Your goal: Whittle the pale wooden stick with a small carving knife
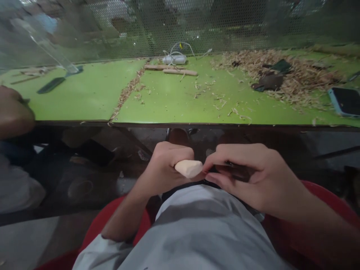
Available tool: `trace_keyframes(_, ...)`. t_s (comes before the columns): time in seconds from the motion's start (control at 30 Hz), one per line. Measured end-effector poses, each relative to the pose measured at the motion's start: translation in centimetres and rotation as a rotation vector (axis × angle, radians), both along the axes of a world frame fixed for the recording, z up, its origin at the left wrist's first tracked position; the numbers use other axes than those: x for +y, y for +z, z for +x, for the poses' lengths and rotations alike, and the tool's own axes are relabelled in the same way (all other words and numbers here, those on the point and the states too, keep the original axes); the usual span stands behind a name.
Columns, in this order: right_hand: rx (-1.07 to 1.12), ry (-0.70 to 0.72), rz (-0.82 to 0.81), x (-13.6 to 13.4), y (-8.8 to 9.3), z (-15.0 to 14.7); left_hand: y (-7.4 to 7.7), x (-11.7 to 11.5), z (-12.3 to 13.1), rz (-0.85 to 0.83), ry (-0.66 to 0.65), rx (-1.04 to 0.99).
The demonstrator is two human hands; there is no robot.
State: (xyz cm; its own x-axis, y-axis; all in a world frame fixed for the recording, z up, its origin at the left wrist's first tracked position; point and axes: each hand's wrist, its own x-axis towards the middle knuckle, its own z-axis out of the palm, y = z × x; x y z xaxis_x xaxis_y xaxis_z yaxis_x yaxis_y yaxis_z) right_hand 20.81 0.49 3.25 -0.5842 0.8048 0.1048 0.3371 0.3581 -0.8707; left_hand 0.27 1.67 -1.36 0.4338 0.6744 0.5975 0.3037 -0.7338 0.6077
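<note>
Lap: the person sits on a red seat (332, 210) in a light grey shirt (197, 225), near the bottom of the view.
Left hand (165, 167): clenched around a pale wooden stick (189, 168); the rounded end pokes out to the right.
Right hand (247, 176): fingers curled around a dark tool (233, 170), its tip touching the end of the stick. I cannot tell what kind of tool it is.
Where the stick is: over the lap, between both hands, nearer than the table edge.
Table: a green table (174, 101) lies just past the hands.
Far middle: two wooden sticks (171, 69) and a white thing with a cord (174, 59).
Far right: a big pile of wood shavings (281, 71) and a phone (345, 101).
Far left: another person's arm (14, 112).
Back: a mesh fence (180, 26).
</note>
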Motion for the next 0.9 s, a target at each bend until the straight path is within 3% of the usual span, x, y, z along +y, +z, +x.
trace_keyframes(0.17, -0.050, -0.112, 0.239, -1.3, -0.8, -0.3, 0.1, -0.5, -0.1, -0.009, 0.044, 0.044)
trace_keyframes(0.27, -0.114, -0.106, 0.305, -1.3, -0.8, -0.3, 0.3, -0.7, -0.2, 0.000, 0.052, 0.064)
trace_keyframes(0.47, -0.183, -0.015, 0.377, -0.6, 0.0, -0.3, 0.7, -0.6, 0.0, 0.027, 0.095, 0.100)
trace_keyframes(0.63, -0.259, 0.002, 0.337, -0.6, 0.1, -0.5, 1.1, -0.7, -0.1, -0.011, 0.079, 0.153)
trace_keyframes(0.9, -0.257, -0.089, 0.457, -0.5, -0.8, -0.9, 1.5, -0.5, -0.3, -0.061, 0.066, 0.203)
